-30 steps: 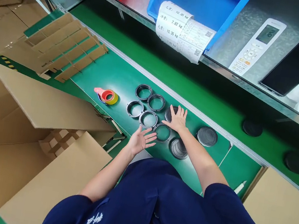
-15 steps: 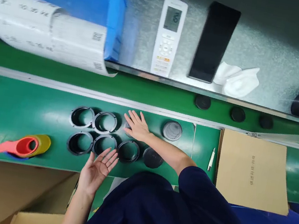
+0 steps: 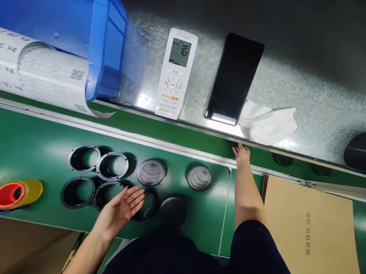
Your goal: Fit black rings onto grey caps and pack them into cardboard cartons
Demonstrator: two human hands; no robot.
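1. The right hand [image 3: 243, 153] stretches past the pale rail [image 3: 184, 149] at the back edge of the counter [image 3: 43, 145], above the green strip [image 3: 128, 123] behind it. The front edge of the shelf [image 3: 318, 94] hides part of its fingers, so I cannot tell if this grip is together, or if it holds something.
2. The left hand [image 3: 120, 211] is near the front edge of the counter, with palm turned upward. Its grip is apart and holds nothing.
3. On the counter stand five black rings [image 3: 75, 159]: two toward the back edge and three toward the front edge. The left hand's fingers partly cover the front ones; whether they touch, I cannot tell.
4. To the right of the back rings lie two round caps [image 3: 151, 172] with curved slats, well apart from each other. One dark cap [image 3: 173, 211] is nearer to the front edge.
5. Two dark discs [image 3: 283, 160] lie on the green strip, to the right of the right hand.
6. Red and yellow rolls [image 3: 12, 194] lie near the front edge, at left; a cardboard sheet [image 3: 310, 239] reaches over this edge, at right.
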